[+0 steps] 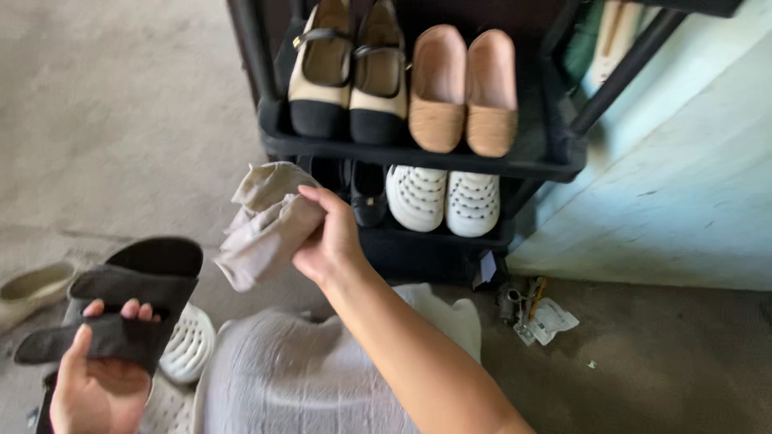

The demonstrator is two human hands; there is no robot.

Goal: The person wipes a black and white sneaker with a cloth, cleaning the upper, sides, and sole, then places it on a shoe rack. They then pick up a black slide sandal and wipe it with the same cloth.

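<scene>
My right hand (328, 235) grips a crumpled beige cloth (265, 225), held up in front of the black shoe rack (555, 153). At the lower left, my left hand (100, 378) holds a dark grey strapped sandal (133, 301) by its straps, sole side away from me. On the rack's upper shelf stand a cream and black strap pair (350, 72) and a tan flat pair (464, 88). White perforated clogs (442, 197) and a black shoe (367, 193) sit on the lower shelf.
A white perforated clog (189, 345) lies on the floor under the sandal, and an olive shoe (32, 285) sits at the far left. Small tools and a paper scrap (535, 313) lie by the rack's foot. A pale painted wall (683, 185) stands on the right. My grey garment (305, 378) fills the bottom.
</scene>
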